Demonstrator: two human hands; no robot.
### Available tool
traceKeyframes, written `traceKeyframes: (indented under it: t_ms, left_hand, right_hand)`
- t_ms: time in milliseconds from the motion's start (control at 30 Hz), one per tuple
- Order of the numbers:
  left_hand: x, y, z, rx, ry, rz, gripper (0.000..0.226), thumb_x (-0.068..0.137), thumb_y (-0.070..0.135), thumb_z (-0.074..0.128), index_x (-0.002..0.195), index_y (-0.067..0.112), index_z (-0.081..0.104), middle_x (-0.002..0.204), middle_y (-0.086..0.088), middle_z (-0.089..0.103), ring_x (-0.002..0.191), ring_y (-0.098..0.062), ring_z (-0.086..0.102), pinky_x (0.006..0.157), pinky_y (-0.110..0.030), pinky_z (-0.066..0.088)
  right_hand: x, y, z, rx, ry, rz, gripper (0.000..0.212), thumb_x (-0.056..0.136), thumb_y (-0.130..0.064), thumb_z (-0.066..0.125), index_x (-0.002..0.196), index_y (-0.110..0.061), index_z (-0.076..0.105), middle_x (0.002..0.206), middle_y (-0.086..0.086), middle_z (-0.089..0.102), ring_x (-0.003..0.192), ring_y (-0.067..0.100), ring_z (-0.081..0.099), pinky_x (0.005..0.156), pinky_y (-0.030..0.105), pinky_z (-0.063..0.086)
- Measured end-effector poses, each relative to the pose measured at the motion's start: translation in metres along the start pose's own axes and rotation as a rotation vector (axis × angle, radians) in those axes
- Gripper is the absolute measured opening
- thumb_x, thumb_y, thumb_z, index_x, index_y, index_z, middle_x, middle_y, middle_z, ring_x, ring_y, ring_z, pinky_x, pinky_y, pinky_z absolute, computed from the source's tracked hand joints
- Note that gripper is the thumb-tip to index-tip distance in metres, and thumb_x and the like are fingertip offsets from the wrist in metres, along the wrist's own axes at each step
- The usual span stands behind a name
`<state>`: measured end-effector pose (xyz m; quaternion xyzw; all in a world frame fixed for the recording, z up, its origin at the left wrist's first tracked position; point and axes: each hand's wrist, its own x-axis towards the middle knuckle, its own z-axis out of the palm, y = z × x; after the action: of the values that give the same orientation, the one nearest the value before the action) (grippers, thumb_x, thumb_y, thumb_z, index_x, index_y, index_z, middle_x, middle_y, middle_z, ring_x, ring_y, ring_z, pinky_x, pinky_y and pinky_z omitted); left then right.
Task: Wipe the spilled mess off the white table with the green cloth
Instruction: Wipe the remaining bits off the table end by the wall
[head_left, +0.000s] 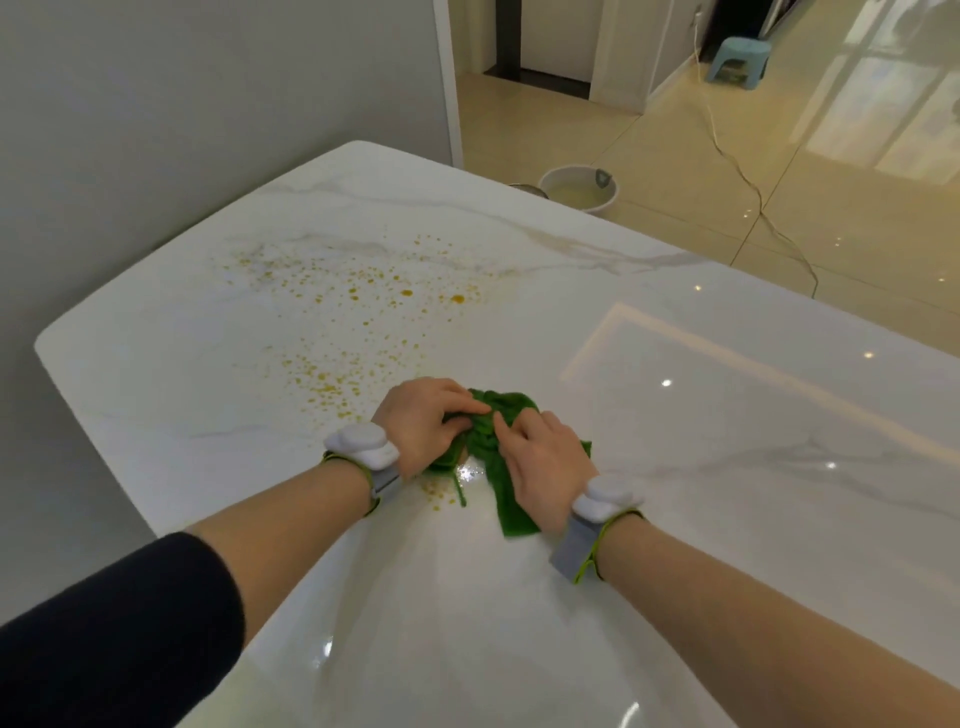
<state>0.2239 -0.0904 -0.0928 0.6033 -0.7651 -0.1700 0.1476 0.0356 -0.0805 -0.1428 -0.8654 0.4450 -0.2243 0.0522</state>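
A crumpled green cloth (493, 431) lies on the white marble table (727, 441) near its middle. My left hand (428, 423) grips the cloth's left side, fingers curled into the fabric. My right hand (543, 465) presses and pinches its right side, and a strip of cloth trails toward me under that hand. Yellow-orange droplets of the spilled mess (358, 296) spread across the table beyond and left of the cloth. A few more yellow drops (436, 493) sit just in front of my left wrist, beside a small wet patch.
A grey wall borders the table's left edge and far-left corner. On the tiled floor beyond the table stand a white basin (579, 188) with liquid and a light blue stool (737, 57). A white cable (748, 176) runs across the floor.
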Motion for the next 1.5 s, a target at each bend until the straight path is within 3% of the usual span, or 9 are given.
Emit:
traceKeyframes:
  t_ms: [233, 400, 567, 800, 1033, 1100, 1267, 1400, 1500]
  left_hand:
    - [0.048, -0.003, 0.002, 0.01, 0.16, -0.117, 0.023, 0.086, 0.023, 0.06, 0.103, 0.035, 0.07, 0.105, 0.009, 0.069, 0.097, -0.016, 0.062, 0.085, -0.024, 0.047]
    - [-0.01, -0.022, 0.001, -0.032, 0.111, -0.038, 0.025, 0.082, 0.023, 0.065, 0.101, 0.039, 0.069, 0.103, 0.012, 0.069, 0.095, -0.012, 0.062, 0.085, -0.027, 0.047]
    - [-0.021, -0.034, -0.013, 0.016, 0.011, 0.031, 0.022, 0.085, 0.023, 0.064, 0.104, 0.033, 0.07, 0.109, 0.007, 0.068, 0.099, -0.016, 0.06, 0.082, -0.019, 0.036]
    - [0.002, -0.032, -0.014, -0.034, 0.147, -0.059, 0.023, 0.087, 0.025, 0.059, 0.105, 0.033, 0.069, 0.106, 0.007, 0.068, 0.096, -0.016, 0.061, 0.081, -0.028, 0.048]
    - [-0.068, -0.054, -0.015, -0.016, 0.087, 0.065, 0.022, 0.083, 0.021, 0.067, 0.102, 0.032, 0.071, 0.102, 0.005, 0.07, 0.091, -0.019, 0.062, 0.078, -0.026, 0.045]
    - [-0.066, -0.058, -0.017, -0.011, 0.093, 0.054, 0.022, 0.083, 0.021, 0.068, 0.101, 0.031, 0.071, 0.102, 0.004, 0.07, 0.091, -0.019, 0.062, 0.078, -0.025, 0.046]
    - [-0.041, -0.054, -0.015, -0.068, 0.182, -0.095, 0.022, 0.087, 0.025, 0.06, 0.105, 0.034, 0.069, 0.106, 0.007, 0.067, 0.097, -0.015, 0.059, 0.084, -0.029, 0.047]
    - [-0.062, -0.052, -0.012, -0.066, 0.186, -0.094, 0.022, 0.085, 0.023, 0.062, 0.102, 0.035, 0.07, 0.105, 0.008, 0.068, 0.096, -0.014, 0.059, 0.082, -0.029, 0.047]
    - [-0.102, -0.06, -0.013, -0.062, 0.183, -0.05, 0.024, 0.081, 0.019, 0.069, 0.099, 0.035, 0.071, 0.101, 0.008, 0.069, 0.091, -0.016, 0.061, 0.079, -0.031, 0.05]
  right_hand:
    - [0.057, 0.006, 0.018, -0.071, 0.059, 0.219, 0.04, 0.072, -0.008, 0.072, 0.111, -0.004, 0.067, 0.075, 0.014, 0.055, 0.064, 0.034, 0.051, 0.051, 0.031, 0.033]
    - [0.013, -0.033, 0.013, -0.047, 0.042, 0.146, 0.044, 0.072, -0.01, 0.07, 0.115, -0.005, 0.064, 0.081, 0.011, 0.056, 0.066, 0.032, 0.051, 0.052, 0.034, 0.039]
    - [0.006, -0.044, 0.013, 0.01, -0.007, 0.049, 0.041, 0.077, -0.013, 0.059, 0.117, -0.003, 0.063, 0.082, 0.01, 0.055, 0.065, 0.031, 0.05, 0.05, 0.038, 0.044]
    - [0.051, -0.032, 0.021, -0.046, 0.008, 0.173, 0.046, 0.087, -0.026, 0.035, 0.117, -0.009, 0.065, 0.079, 0.01, 0.055, 0.065, 0.032, 0.05, 0.052, 0.034, 0.041]
    - [-0.006, -0.077, 0.02, 0.026, -0.074, 0.011, 0.039, 0.082, -0.015, 0.054, 0.119, -0.004, 0.062, 0.083, 0.009, 0.055, 0.066, 0.029, 0.049, 0.052, 0.034, 0.039]
    - [0.001, -0.073, 0.021, 0.038, -0.075, -0.05, 0.038, 0.084, -0.017, 0.052, 0.118, -0.004, 0.062, 0.083, 0.009, 0.055, 0.066, 0.03, 0.049, 0.052, 0.035, 0.04]
    - [0.04, -0.065, 0.028, 0.015, -0.076, 0.055, 0.047, 0.087, -0.025, 0.035, 0.119, -0.004, 0.063, 0.08, 0.012, 0.054, 0.067, 0.032, 0.049, 0.052, 0.039, 0.044]
    - [0.019, -0.088, 0.029, -0.026, -0.056, 0.106, 0.044, 0.085, -0.021, 0.04, 0.118, -0.003, 0.062, 0.081, 0.013, 0.054, 0.067, 0.031, 0.048, 0.053, 0.036, 0.039]
    - [-0.011, -0.114, 0.023, 0.034, -0.123, 0.019, 0.042, 0.084, -0.016, 0.047, 0.122, 0.0, 0.058, 0.085, 0.012, 0.054, 0.069, 0.029, 0.046, 0.055, 0.037, 0.039]
